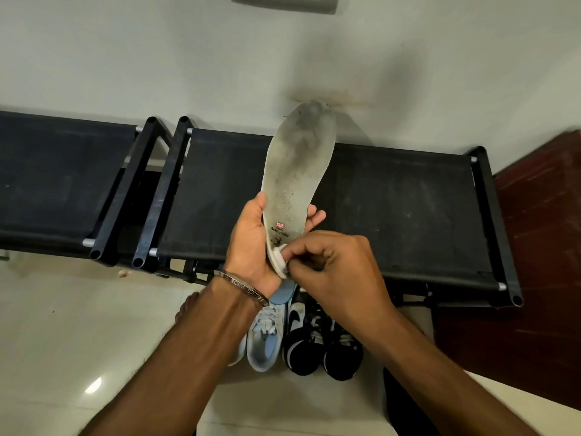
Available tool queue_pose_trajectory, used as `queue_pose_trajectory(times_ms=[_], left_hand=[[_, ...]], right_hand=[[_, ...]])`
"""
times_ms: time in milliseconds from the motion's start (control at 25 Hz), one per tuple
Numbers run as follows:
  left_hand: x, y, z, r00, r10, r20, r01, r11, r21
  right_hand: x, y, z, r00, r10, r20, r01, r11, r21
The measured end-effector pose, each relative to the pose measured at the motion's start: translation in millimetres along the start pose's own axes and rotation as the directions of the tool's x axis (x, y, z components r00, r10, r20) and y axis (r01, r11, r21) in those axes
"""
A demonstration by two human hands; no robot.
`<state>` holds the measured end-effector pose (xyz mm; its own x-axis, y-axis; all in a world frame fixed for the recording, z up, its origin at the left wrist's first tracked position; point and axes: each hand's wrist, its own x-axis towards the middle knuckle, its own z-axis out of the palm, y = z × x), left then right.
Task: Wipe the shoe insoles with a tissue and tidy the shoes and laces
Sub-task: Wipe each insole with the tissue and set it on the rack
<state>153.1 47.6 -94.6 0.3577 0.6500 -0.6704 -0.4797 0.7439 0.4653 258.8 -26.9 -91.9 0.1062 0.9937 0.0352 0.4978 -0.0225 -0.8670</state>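
Fingers (316, 217) of our left hand (251, 243) curl round the heel end of the insole (295, 171) from behind, thumb along its left edge and fingertips showing past its right edge, so that hand is clamped on it. Our right hand (333, 272) has its fingers bunched together, pinching a small wad of white tissue (279, 259) against the insole's heel rim.

From the head camera, the insole is held in the air over the black fabric shoe rack (393, 215), whose front rail crosses just under our hands; open rack surface lies to either side, and a second rack (63, 184) stands to the left. A pale wall (188, 64) rises behind, close to the insole's toe.

Both forearms come up from the bottom edge and meet at the heel; the left wrist wears a metal bangle (242, 286).

Its long axis runs nearly upright in view, toe pointing up and away toward the wall, heel toward us, the soiled top face turned to us.

Below our hands, on the floor (63, 341), a light blue sneaker (264, 338) and a pair of black and white sneakers (320, 344) sit side by side.
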Motion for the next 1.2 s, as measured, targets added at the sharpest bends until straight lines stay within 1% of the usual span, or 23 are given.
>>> queue_pose_trajectory(times_ms=[80, 160, 200, 240, 280, 360, 440, 480, 560, 640, 680, 720, 760, 800, 840, 880, 920, 960, 1000, 1080, 1120, 1160, 1200], left_hand=[[0, 0, -1, 1.000, 0.023, -0.009, -0.023, 0.999, 0.025], [-3, -2, 0, 1.000, 0.016, -0.007, -0.016, 0.999, 0.034], [-3, -3, 2, 1.000, 0.016, -0.009, -0.016, 0.999, 0.042], [-3, -4, 2, 1.000, 0.021, -0.009, -0.021, 0.998, 0.056], [-4, -3, 3, 1.000, 0.025, -0.009, -0.024, 0.997, 0.071], [-4, -2, 3, 1.000, 0.017, -0.007, -0.016, 0.996, 0.084], [-5, 1, 1, 1.000, 0.009, -0.005, -0.009, 0.997, 0.073], [-4, 2, 0, 1.000, 0.017, -0.003, -0.017, 0.998, 0.062], [-2, 0, -2, 0.999, 0.043, -0.001, -0.043, 0.999, 0.031], [-3, -4, 2, 1.000, 0.016, 0.002, -0.016, 1.000, 0.010], [-5, -7, 6, 1.000, -0.029, 0.012, 0.029, 1.000, -0.005], [-6, -9, 8, 0.997, -0.079, 0.023, 0.079, 0.997, -0.024], [-7, -10, 10, 0.993, -0.112, 0.027, 0.113, 0.993, -0.039], [-6, -9, 9, 0.994, -0.110, 0.023, 0.111, 0.993, -0.040], [-5, -8, 8, 0.996, -0.082, 0.017, 0.083, 0.996, -0.026], [-3, -6, 5, 0.998, -0.053, 0.014, 0.053, 0.999, -0.005], [-2, -5, 4, 0.999, -0.043, 0.017, 0.043, 0.999, 0.002], [-2, -4, 3, 0.999, -0.049, 0.016, 0.049, 0.999, -0.001], [-2, -4, 3, 0.998, -0.064, 0.012, 0.064, 0.998, -0.010], [-3, -7, 5, 0.993, -0.112, 0.031, 0.114, 0.992, -0.058], [-4, -10, 6, 0.991, -0.124, 0.043, 0.127, 0.990, -0.068], [-5, -12, 6, 0.991, -0.122, 0.060, 0.126, 0.990, -0.061], [-6, -13, 7, 0.991, -0.117, 0.070, 0.119, 0.992, -0.038]], right_hand=[[-2, -3, 3, 0.995, 0.090, 0.034, -0.095, 0.979, 0.179], [-2, -6, 6, 0.975, 0.205, 0.085, -0.221, 0.879, 0.423], [-2, -9, 7, 0.966, 0.239, 0.101, -0.257, 0.820, 0.512], [-2, -13, 9, 0.962, 0.253, 0.099, -0.264, 0.791, 0.552], [-1, -15, 9, 0.966, 0.244, 0.086, -0.251, 0.803, 0.541], [2, -16, 3, 0.974, 0.206, 0.097, -0.227, 0.879, 0.420], [4, -14, -7, 0.973, 0.169, 0.157, -0.199, 0.958, 0.205], [4, -12, -9, 0.977, 0.140, 0.161, -0.153, 0.986, 0.069], [3, -9, -7, 0.996, 0.042, 0.074, -0.031, 0.990, -0.137], [1, -7, 1, 0.993, -0.092, -0.073, 0.072, 0.968, -0.240], [2, -5, 5, 0.982, -0.133, -0.138, 0.091, 0.957, -0.275], [4, -3, 8, 0.969, -0.139, -0.202, 0.083, 0.961, -0.264], [6, -3, 8, 0.967, -0.090, -0.239, 0.048, 0.983, -0.175], [7, -4, 7, 0.976, -0.008, -0.218, 0.004, 1.000, -0.021], [7, -6, 5, 0.987, 0.068, -0.149, -0.047, 0.990, 0.134], [6, -9, 2, 0.993, 0.105, -0.047, -0.091, 0.966, 0.242], [6, -11, -2, 0.994, 0.103, 0.048, -0.112, 0.960, 0.259], [7, -9, -7, 0.991, 0.083, 0.109, -0.103, 0.977, 0.188], [9, -7, -9, 0.990, 0.057, 0.128, -0.065, 0.996, 0.065], [12, -2, -11, 0.999, -0.035, 0.034, 0.040, 0.985, -0.166], [12, -1, -9, 0.996, -0.077, -0.042, 0.067, 0.974, -0.214], [11, 0, -5, 0.989, -0.092, -0.115, 0.064, 0.973, -0.221], [9, 0, -2, 0.982, -0.071, -0.173, 0.040, 0.984, -0.172]])
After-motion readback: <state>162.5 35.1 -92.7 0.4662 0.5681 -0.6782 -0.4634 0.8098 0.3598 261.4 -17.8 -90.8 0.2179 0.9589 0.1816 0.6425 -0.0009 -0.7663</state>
